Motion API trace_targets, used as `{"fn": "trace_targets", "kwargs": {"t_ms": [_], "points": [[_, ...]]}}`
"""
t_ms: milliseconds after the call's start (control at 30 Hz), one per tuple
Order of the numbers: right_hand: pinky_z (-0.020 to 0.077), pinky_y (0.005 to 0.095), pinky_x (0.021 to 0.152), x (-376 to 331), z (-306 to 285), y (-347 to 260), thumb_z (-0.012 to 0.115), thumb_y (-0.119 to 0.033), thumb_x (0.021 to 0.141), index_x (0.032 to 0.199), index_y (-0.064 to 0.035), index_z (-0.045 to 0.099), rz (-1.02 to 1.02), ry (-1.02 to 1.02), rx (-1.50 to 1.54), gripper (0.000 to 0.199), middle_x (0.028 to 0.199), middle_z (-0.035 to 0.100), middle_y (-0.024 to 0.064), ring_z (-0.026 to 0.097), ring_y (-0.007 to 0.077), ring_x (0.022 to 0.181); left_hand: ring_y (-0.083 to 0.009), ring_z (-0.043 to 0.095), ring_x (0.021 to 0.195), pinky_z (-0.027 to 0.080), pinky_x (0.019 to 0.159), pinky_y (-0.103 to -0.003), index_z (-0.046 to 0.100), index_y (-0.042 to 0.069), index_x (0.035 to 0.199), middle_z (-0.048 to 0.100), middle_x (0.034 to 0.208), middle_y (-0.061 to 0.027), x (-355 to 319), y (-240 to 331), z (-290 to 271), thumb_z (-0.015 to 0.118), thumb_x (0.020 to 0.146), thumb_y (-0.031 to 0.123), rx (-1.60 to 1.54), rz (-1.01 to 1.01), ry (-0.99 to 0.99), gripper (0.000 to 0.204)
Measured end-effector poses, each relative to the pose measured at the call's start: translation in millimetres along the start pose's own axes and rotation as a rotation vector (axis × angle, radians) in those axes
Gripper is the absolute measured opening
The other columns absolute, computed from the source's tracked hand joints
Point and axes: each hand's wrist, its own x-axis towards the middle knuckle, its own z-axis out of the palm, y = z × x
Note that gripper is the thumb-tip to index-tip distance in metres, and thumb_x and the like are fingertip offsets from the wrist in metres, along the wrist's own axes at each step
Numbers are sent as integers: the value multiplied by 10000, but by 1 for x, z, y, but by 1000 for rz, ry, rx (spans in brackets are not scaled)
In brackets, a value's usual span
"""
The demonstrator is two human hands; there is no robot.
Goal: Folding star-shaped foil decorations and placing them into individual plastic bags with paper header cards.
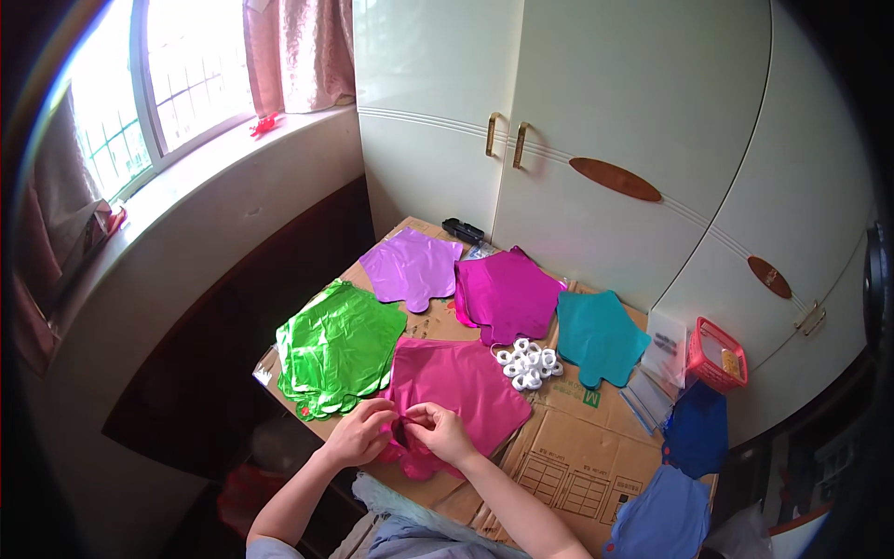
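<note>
Near the table's front edge, the left hand and right hand pinch the neck of a pink foil balloon. Around it lie one green stack, one purple, one magenta and one teal balloon, plus a cluster of white ribbon rolls. One red basket stands at the right beside clear flat packets.

Your pink balloon is glossy, crinkled foil, like the green and teal ones; beneath lies matt brown cardboard, beside a red plastic basket

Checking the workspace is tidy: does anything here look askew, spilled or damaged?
Nothing looks spilled or damaged. Both hands, left hand and right hand, pinch the neck of the pink foil balloon. One oddity: the dark blue foil balloon hangs over the edge of the cardboard-covered table.
</note>
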Motion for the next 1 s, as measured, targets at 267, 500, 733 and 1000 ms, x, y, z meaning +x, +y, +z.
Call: {"fn": "trace_targets", "kwargs": {"t_ms": [267, 500, 733, 1000], "points": [[514, 249, 714, -2, -1, -7, 646, -94, 864, 1000, -25, 615, -1, 28, -75, 156, 862, 672, 35, 628, 83, 797, -154, 548, 1005, 414, 856, -349, 686, 184, 904, 600, 1002, 37, 13, 11, -6, 677, 712, 263, 491, 321, -46, 208], [493, 245, 673, 0, -2, -5, 630, -119, 877, 962, -25, 626, 6, 33, 23, 127, 818, 650, 13, 590, 72, 734, -144, 544, 982, 414, 845, -348, 610, 164, 750, 598, 950, 31, 21, 18, -3, 659, 697, 265, 585, 212, -218, 124], [446, 202, 733, 4, -11, 0, 573, -80, 917, 958, -40, 598, 52, -62, 406, 63, 877, 585, -28, 529, 40, 802, -257, 537, 1023, 395, 854, -379, 621, 52, 767, 604, 985, -124, 56, -18, 10, 681, 678, 392, 642, 291, -227, 357], [420, 192, 762, -3, -23, -5, 552, -94, 925, 961, -57, 589, 32, -143, 552, 64, 875, 566, -39, 512, 32, 816, -229, 493, 907, 411, 801, -351, 680, 92, 755, 627, 828, -38, 93, -56, 28, 698, 595, 502, 669, 255, -436, 441]]}}
